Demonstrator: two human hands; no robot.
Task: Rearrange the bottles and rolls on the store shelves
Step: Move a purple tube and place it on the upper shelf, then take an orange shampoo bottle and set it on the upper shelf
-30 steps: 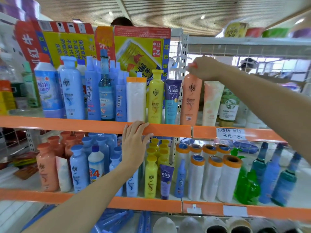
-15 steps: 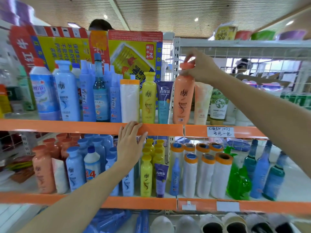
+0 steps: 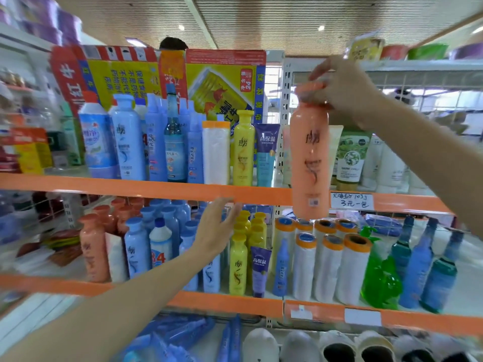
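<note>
- My right hand (image 3: 345, 90) has its fingers curled round the cap of the tall peach-orange plastic bottle (image 3: 309, 155), which hangs in the air in front of the orange upper shelf edge (image 3: 146, 188), clear of the shelf.
- My left hand (image 3: 217, 228) is spread and relaxed, holding nothing, just below that edge.
- The matching peach bottles (image 3: 92, 246) stand at the lower left — likely where it belongs.
- I'd carry it upright, support the base with the free hand, and lower it slowly so no neighbours topple.
</note>
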